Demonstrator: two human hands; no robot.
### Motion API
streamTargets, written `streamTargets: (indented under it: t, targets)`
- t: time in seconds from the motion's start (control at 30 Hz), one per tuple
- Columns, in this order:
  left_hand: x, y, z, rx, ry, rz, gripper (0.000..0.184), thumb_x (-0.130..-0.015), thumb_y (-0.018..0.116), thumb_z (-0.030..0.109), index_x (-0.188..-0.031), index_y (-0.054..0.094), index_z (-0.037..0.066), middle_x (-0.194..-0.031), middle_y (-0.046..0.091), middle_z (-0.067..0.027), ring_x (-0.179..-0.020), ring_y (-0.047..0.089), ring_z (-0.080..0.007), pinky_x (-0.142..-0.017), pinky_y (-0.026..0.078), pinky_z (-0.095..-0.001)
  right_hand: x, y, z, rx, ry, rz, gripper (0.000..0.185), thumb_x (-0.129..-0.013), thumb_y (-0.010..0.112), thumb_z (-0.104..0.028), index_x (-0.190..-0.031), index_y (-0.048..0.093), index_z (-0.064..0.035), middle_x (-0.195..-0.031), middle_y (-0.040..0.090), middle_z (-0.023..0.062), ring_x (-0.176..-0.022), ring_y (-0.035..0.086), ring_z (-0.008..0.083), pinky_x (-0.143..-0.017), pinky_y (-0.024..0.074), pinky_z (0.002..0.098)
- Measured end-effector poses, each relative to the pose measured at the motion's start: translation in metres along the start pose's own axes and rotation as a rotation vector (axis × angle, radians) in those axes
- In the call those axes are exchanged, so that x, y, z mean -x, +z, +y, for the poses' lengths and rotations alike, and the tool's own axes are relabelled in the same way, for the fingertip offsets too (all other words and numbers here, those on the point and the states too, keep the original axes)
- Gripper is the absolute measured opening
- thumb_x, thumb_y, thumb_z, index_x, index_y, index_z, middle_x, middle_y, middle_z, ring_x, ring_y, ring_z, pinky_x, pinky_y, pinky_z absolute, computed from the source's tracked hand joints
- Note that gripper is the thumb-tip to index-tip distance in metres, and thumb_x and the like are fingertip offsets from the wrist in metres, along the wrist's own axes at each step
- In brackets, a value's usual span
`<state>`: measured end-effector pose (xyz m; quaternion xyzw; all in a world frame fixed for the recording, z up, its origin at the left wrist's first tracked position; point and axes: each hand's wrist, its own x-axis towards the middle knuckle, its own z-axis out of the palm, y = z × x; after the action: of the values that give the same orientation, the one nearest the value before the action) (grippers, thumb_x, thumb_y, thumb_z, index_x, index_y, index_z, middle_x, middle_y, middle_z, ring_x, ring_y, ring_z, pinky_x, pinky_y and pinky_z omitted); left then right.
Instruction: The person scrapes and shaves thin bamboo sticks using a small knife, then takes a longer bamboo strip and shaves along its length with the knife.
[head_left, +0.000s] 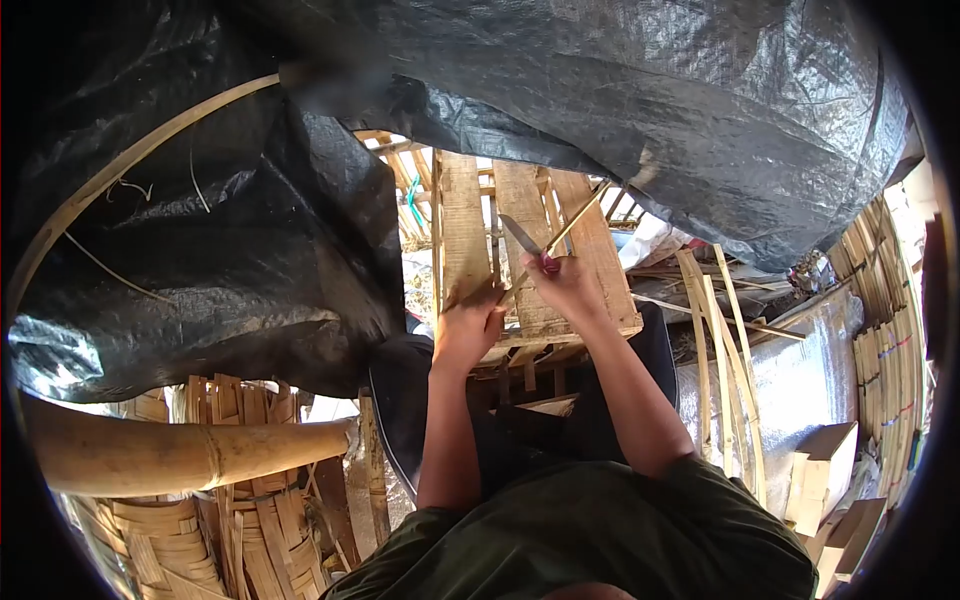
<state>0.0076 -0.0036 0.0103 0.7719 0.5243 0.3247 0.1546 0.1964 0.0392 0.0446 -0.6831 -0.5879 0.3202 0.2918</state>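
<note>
Through my head camera I see black plastic sheeting [640, 90] sagging across the upper view, sunlight glinting on its creases. On my left, a thick bamboo pole [270, 455] runs above woven bamboo strips [160, 530]. Ahead stands a plank-topped wooden bench [465, 215]; on my right, a silvery sheet [800, 345] reflects daylight.

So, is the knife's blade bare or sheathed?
Bare: the knife's blade shows uncovered, jutting out beyond the right hand above the wooden planks, with no sheath on it.
</note>
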Motion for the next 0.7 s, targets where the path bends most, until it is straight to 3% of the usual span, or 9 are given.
streamTargets:
  t: [0.03, 0.07, 0.17, 0.2, 0.3, 0.37, 0.4, 0.47, 0.7]
  targets:
    - [0.003, 0.002, 0.002, -0.076, 0.066, 0.05, 0.025, -0.092, 0.066, 0.016, -0.116, 0.067, 0.008, -0.118, 0.069, -0.0142, -0.111, 0.064, -0.0361, -0.106, 0.046, -0.0472, 0.0, -0.002, -0.002, -0.055, 0.013, -0.027, 0.049, -0.09, 0.071, -0.043, -0.074, 0.067, 0.0021, -0.063, 0.064, 0.023, -0.061, 0.065, 0.0411, -0.058, 0.0505, 0.0442]
    - [0.004, 0.004, 0.004, -0.147, 0.132, 0.101, 0.02, -0.093, 0.064, 0.016, -0.112, 0.066, 0.008, -0.115, 0.07, -0.0132, -0.109, 0.066, -0.0329, -0.112, 0.042, -0.0487, -0.006, 0.002, 0.007, -0.047, 0.019, -0.018, 0.049, -0.09, 0.071, -0.043, -0.074, 0.067, 0.0021, -0.063, 0.064, 0.023, -0.061, 0.065, 0.0411, -0.058, 0.0505, 0.0442]
    - [0.004, -0.001, 0.01, -0.077, 0.061, -0.008, 0.022, -0.094, 0.062, 0.014, -0.115, 0.063, 0.007, -0.118, 0.07, -0.0135, -0.107, 0.067, -0.0331, -0.114, 0.04, -0.0495, -0.014, 0.01, 0.03, -0.052, -0.147, -0.004, 0.044, -0.092, 0.067, -0.037, -0.074, 0.066, 0.0023, -0.062, 0.062, 0.0221, -0.058, 0.065, 0.0362, -0.058, 0.0503, 0.0424]
    - [0.005, -0.001, 0.007, -0.024, 0.027, -0.092, 0.024, -0.094, 0.062, 0.014, -0.117, 0.062, 0.008, -0.12, 0.069, -0.0134, -0.107, 0.067, -0.0332, -0.115, 0.04, -0.0496, -0.012, 0.007, 0.029, -0.044, -0.141, -0.002, 0.044, -0.092, 0.067, -0.037, -0.074, 0.066, 0.0023, -0.062, 0.062, 0.0221, -0.058, 0.065, 0.0362, -0.058, 0.0503, 0.0424]
    - [0.004, 0.007, -0.01, -0.028, 0.123, -0.021, 0.025, -0.094, 0.062, 0.013, -0.118, 0.06, 0.004, -0.12, 0.068, -0.0164, -0.108, 0.066, -0.0357, -0.111, 0.043, -0.048, -0.008, -0.007, 0.017, -0.079, -0.07, 0.051, 0.043, -0.096, 0.065, -0.035, -0.076, 0.065, 0.0032, -0.061, 0.06, 0.0236, -0.058, 0.063, 0.04, -0.058, 0.0499, 0.0437]
    - [0.007, 0.012, -0.013, -0.035, 0.155, 0.036, 0.024, -0.094, 0.061, 0.012, -0.117, 0.06, 0.002, -0.118, 0.069, -0.0173, -0.107, 0.066, -0.0369, -0.108, 0.046, -0.0472, -0.006, -0.025, 0.002, -0.006, 0.044, -0.025, 0.041, -0.102, 0.058, -0.034, -0.088, 0.065, 0.0034, -0.066, 0.062, 0.0213, -0.062, 0.066, 0.0295, -0.059, 0.0481, 0.0435]
    - [0.008, 0.011, -0.009, -0.016, 0.116, 0.01, 0.023, -0.095, 0.062, 0.013, -0.114, 0.061, 0.002, -0.118, 0.069, -0.018, -0.11, 0.065, -0.0366, -0.106, 0.047, -0.0457, -0.009, -0.021, 0.012, 0.006, 0.051, -0.029, 0.041, -0.102, 0.058, -0.034, -0.088, 0.065, 0.0034, -0.066, 0.062, 0.0213, -0.062, 0.066, 0.0295, -0.059, 0.0481, 0.0435]
    - [0.008, 0.009, -0.005, 0.017, 0.04, -0.038, 0.021, -0.095, 0.064, 0.016, -0.108, 0.063, 0.0, -0.117, 0.069, -0.0193, -0.116, 0.063, -0.036, -0.104, 0.05, -0.0428, -0.019, -0.007, 0.036, 0.154, -0.069, 0.038, 0.045, -0.104, 0.054, -0.035, -0.088, 0.065, 0.0063, -0.07, 0.062, 0.0291, -0.065, 0.066, 0.0398, -0.059, 0.0484, 0.0458]
    - [0.01, 0.017, -0.012, -0.024, 0.092, 0.008, 0.023, -0.094, 0.066, 0.022, -0.103, 0.065, 0.002, -0.117, 0.07, -0.0167, -0.121, 0.062, -0.0349, -0.106, 0.049, -0.041, -0.018, -0.016, 0.02, 0.336, -0.101, -0.003, 0.049, -0.103, 0.053, -0.037, -0.082, 0.067, 0.0056, -0.073, 0.062, 0.0314, -0.072, 0.066, 0.0469, -0.063, 0.0492, 0.0518]
